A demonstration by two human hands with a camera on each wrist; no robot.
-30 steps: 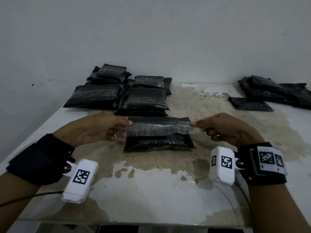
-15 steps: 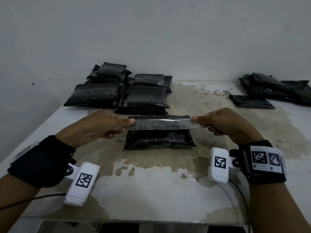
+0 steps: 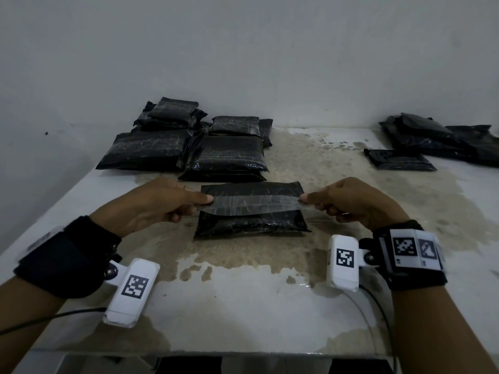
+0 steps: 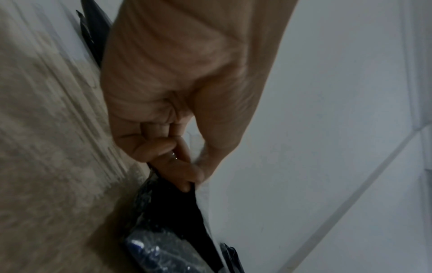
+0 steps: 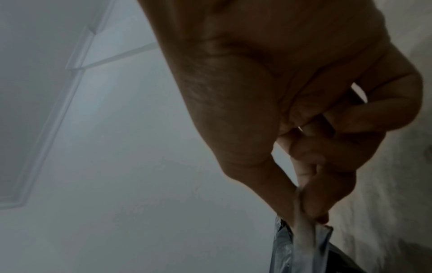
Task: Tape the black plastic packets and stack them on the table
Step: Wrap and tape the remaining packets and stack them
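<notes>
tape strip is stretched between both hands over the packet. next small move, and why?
Probably lower the strip onto the packet and press it down. The left hand and right hand each pinch one end, the strip spans the packet's width, and it looks held just above the top rather than stuck yet.

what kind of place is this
Probably a small packing workspace: a stained white table against a bare wall, piles of black packets, and a tape strip held over one.

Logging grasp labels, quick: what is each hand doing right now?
Left hand: pinching one end of the clear strip of tape.
Right hand: pinching the strip's other end.
</notes>
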